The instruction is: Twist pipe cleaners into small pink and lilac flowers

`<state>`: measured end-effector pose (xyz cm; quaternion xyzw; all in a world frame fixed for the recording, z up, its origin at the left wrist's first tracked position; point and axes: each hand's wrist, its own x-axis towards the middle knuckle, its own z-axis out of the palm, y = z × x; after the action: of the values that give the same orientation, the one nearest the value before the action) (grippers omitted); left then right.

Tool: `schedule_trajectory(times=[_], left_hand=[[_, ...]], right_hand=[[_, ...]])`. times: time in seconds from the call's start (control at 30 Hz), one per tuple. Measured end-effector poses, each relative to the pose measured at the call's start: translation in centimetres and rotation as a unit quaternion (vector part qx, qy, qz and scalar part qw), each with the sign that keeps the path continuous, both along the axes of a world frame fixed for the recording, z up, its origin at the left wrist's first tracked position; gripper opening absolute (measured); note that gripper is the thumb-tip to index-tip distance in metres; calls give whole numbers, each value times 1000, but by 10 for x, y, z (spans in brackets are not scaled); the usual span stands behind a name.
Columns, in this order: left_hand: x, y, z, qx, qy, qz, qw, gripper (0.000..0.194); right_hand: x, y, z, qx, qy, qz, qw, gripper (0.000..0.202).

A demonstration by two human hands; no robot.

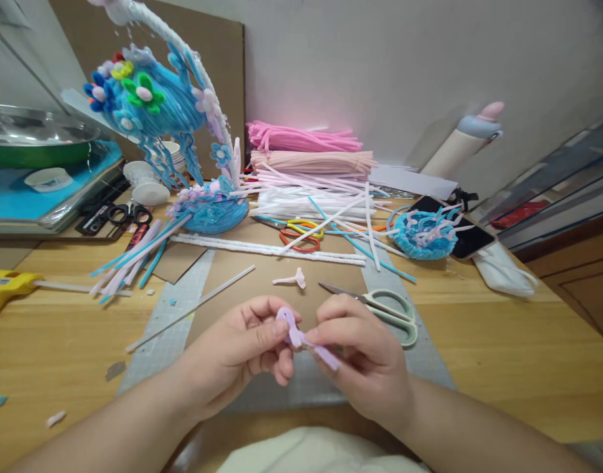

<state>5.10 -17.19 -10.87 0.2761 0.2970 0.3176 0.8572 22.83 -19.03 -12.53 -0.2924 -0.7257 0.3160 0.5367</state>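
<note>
A lilac pipe cleaner [296,336], bent into a loop at its upper end, is pinched between both hands. The thumb and fingers of my left hand [262,338] close on the looped part. My right hand [363,355] grips the straight tail, which pokes out below its fingers. Just beyond the hands, a small pale pink twisted piece [297,279] lies on a brown board [252,289]. Pale green scissors [397,312] rest slightly open behind my right hand.
A blue pipe-cleaner jellyfish model [168,98] hangs from a white arch at left. Bundles of pink and white pipe cleaners [306,161] lie at the back. Orange-and-yellow scissors [301,235], a blue woven piece [424,233], a glue stick [193,307] and a yellow glue gun [8,289] surround the board.
</note>
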Motion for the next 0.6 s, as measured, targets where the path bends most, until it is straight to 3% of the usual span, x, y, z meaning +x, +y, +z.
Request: schedule_trajectory(times=[0.17, 0.27, 0.4, 0.6], left_hand=[[1, -2, -1, -38, 10, -30, 999, 17], [3, -4, -1, -26, 32, -33, 999, 19], [3, -4, -2, -8, 44, -15, 999, 17], [-1, 1, 2, -12, 36, 3, 999, 19]], right_hand=[[3, 1, 8, 160, -112, -2, 981, 21], [7, 1, 10, 213, -186, -12, 959, 25], [10, 1, 7, 183, -243, -33, 952, 38], [10, 5, 1, 130, -227, -38, 964, 52]])
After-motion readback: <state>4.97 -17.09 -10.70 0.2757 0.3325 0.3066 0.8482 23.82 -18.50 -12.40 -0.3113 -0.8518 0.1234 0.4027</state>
